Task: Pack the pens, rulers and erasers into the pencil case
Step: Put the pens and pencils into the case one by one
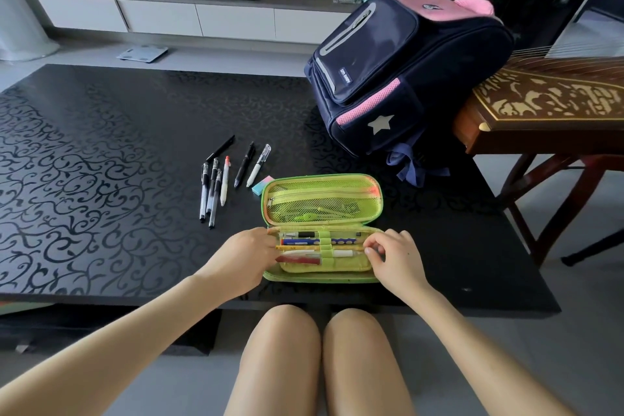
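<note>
Head view: left hand (246, 255), right hand (391, 255), fingers (373, 252) curled on pencil case (320, 277) pens (341, 253).

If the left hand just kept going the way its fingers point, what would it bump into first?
Most likely the pens strapped in the lower half of the pencil case: the left hand points rightward along them, with its fingertips at the case's left end. Depth is hard to judge.

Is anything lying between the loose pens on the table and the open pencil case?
Only the eraser, beside the lid's left corner, lies between the white pen and the pencil case. Elsewhere only bare table separates them.
</note>
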The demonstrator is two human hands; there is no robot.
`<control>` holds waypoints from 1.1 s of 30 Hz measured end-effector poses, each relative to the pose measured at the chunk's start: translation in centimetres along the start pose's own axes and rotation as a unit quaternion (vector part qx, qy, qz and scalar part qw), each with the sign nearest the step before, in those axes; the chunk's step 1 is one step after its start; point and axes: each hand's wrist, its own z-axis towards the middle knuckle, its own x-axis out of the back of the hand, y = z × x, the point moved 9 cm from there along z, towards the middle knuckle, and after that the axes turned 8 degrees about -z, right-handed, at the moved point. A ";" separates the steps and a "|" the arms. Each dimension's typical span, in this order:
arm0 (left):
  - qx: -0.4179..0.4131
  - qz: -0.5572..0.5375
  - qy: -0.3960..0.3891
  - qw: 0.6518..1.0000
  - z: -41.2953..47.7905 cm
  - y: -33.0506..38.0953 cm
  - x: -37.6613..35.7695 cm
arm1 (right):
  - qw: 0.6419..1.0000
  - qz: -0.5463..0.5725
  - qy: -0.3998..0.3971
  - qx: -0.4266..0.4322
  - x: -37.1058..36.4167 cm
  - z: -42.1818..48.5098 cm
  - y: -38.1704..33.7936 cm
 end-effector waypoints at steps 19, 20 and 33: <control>0.201 -0.208 0.219 0.932 -1.4 -5.1 3.1 | 0.998 -0.058 -0.002 0.040 2.6 1.5 -3.9; 0.234 -0.213 0.227 0.921 -1.9 -6.7 3.0 | 0.998 -0.045 -0.005 0.051 2.8 2.0 -5.0; 0.433 -0.188 0.075 0.878 8.1 -19.5 -0.8 | 0.995 0.004 -0.041 0.087 1.1 5.0 -9.4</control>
